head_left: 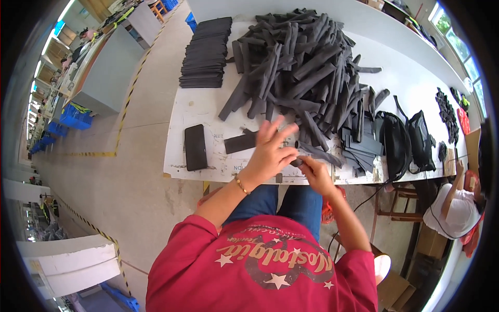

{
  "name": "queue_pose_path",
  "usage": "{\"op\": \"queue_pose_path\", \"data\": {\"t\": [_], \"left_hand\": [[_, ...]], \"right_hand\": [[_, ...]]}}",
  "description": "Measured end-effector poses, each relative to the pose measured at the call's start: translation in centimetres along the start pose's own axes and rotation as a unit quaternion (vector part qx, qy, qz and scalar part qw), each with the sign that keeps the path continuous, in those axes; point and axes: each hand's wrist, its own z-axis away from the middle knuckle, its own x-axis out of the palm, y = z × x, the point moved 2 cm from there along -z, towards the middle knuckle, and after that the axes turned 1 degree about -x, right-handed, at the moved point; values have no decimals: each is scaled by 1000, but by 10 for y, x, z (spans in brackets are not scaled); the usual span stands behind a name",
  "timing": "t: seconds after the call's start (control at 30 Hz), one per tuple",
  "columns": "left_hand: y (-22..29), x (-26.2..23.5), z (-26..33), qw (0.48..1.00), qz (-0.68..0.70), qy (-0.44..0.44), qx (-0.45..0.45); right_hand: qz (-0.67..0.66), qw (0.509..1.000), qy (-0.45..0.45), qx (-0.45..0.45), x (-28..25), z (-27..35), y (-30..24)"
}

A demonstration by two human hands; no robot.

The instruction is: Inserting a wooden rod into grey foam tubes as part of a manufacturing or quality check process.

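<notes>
Left hand (270, 151) spread wide, right hand (312, 169) pinching a dark strip (297, 162) at the desk's (202, 112) near edge — one neat stack (205, 52) done (far-left corner), big loose pile (306, 67) left.

Left hand (270, 151) fingers splayed, right hand (313, 171) pinched, hands touching.

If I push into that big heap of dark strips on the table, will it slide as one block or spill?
Probably spill: the heap of dark strips lies loose and criss-crossed, unlike the neat stack beside it. The strips look soft and light, some bent or drooping, so they would likely flop. Strays near the table edge might fall.
</notes>
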Motion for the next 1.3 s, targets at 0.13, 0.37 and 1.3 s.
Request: {"op": "queue_pose_path", "data": {"t": [0.13,0.37,1.3], "left_hand": [[-41,-9,37,759,527,239,-298],[-60,53,85,473,681,296,-475],[-130,-10,48,549,609,391,-417]], "right_hand": [[-200,963,-75,164,34,15,9],[-65,990,114,44,115,14,-17],[-66,957,-177,220,2,133,-25]]}}
